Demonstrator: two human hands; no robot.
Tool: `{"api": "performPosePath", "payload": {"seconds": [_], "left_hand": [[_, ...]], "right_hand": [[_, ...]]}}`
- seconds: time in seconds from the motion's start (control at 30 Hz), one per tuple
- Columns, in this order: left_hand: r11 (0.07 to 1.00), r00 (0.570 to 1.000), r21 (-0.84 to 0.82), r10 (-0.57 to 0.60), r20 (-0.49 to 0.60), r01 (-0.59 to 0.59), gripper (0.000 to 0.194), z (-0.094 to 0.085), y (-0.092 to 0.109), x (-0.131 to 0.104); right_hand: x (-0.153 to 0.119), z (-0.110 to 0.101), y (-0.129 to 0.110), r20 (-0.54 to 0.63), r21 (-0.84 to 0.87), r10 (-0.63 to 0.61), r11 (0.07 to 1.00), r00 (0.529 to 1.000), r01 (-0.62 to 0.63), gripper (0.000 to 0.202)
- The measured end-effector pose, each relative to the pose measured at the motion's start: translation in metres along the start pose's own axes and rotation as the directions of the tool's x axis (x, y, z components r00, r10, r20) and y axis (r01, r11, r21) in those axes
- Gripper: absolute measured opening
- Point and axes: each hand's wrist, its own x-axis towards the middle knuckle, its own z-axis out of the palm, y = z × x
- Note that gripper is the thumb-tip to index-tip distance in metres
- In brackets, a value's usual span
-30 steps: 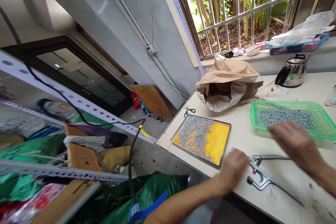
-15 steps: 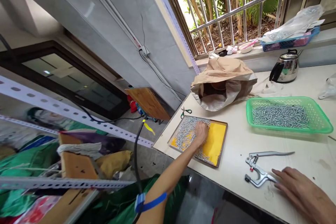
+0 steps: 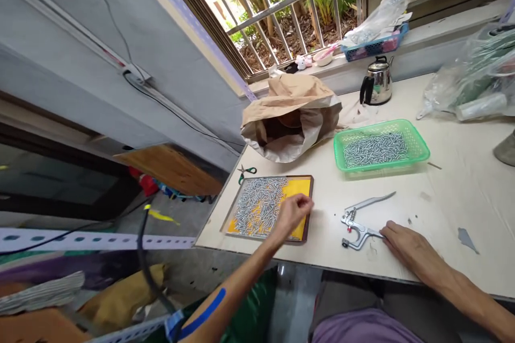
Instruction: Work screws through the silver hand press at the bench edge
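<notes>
My left hand [image 3: 293, 213] hovers over the right edge of a shallow tray [image 3: 309, 209] with a yellow bottom. Its thumb and fingertips are pinched together; whatever is between them is too small to make out. Small silvery screw-like metal pieces [image 3: 257, 203] cover most of the tray's left side. Further right, a pair of metal snap pliers [image 3: 358, 229] lies on the table, jaws toward the left. My right hand [image 3: 408, 246] rests on the table with its fingers closed at the end of the pliers' lower handle.
A green plastic basket [image 3: 420, 151] holds more metal pieces. Behind the tray stands an open brown paper bag [image 3: 289, 94], with small green-handled scissors [image 3: 246, 172] nearby. A steel kettle [image 3: 378, 83] and clear plastic bags [image 3: 475, 77] stand toward the back. The table's edge [image 3: 341, 272] runs along the front.
My left hand has lifted from the metal pieces and moved to the tray's right edge, fingers pinched. My right hand has closed at the pliers' handle. The view has swung right.
</notes>
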Motion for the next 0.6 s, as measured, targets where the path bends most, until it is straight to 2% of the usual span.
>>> {"api": "performPosePath", "payload": {"seconds": [0.03, 0.1, 0.2, 0.37, 0.6], "left_hand": [[0.986, 0.996, -0.16, -0.036, 0.087, 0.049, 0.014, 0.011, 0.005, -0.012], [0.918, 0.966, -0.354, -0.097, 0.24, 0.18, 0.02, 0.034, 0.014, -0.032], [0.824, 0.925, -0.462, -0.183, 0.333, 0.329, 0.025, 0.061, 0.025, -0.048], [0.737, 0.884, -0.51, -0.262, 0.388, 0.443, 0.026, 0.079, 0.037, -0.056], [0.756, 0.833, -0.397, -0.346, 0.432, 0.52, 0.021, 0.084, 0.047, -0.066]], "right_hand": [[0.0, 0.001, 0.001, 0.006, -0.015, -0.003, 1.0, 1.0, 0.003, 0.026], [0.0, 0.002, 0.003, 0.01, -0.047, -0.009, 0.999, 1.0, 0.009, 0.025], [-0.001, 0.002, 0.005, 0.018, -0.078, -0.031, 0.996, 0.999, 0.032, 0.025], [-0.006, -0.006, 0.004, 0.042, -0.098, -0.037, 0.994, 0.998, 0.041, 0.026], [-0.009, -0.002, 0.004, -0.025, -0.113, -0.021, 0.993, 0.999, 0.018, 0.027]]}}
